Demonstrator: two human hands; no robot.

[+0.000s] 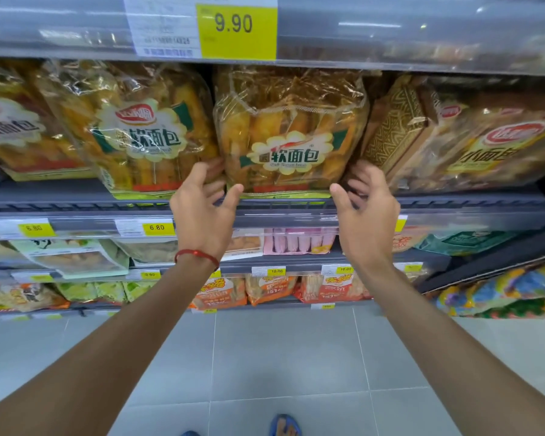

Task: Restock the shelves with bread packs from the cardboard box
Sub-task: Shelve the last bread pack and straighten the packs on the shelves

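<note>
A clear pack of soft bread [288, 133] stands upright on the grey shelf [76, 196], its yellow-and-green label facing me. My left hand [202, 202] is at its lower left corner, fingers spread, fingertips at the pack's side. My right hand [364, 206] mirrors it at the lower right corner, fingers apart and close to the pack's edge. Neither hand closes around the pack. A matching bread pack [132, 130] leans just to the left, and another [10, 127] sits at the far left. The cardboard box is out of view.
Different bread packs [472, 136] fill the shelf to the right. A 9.90 price tag [238, 29] hangs on the shelf edge above. Lower shelves hold snack bags [268, 287]. Colourful bags [501, 294] lie at the right. Grey floor tiles [265, 357] and my feet are below.
</note>
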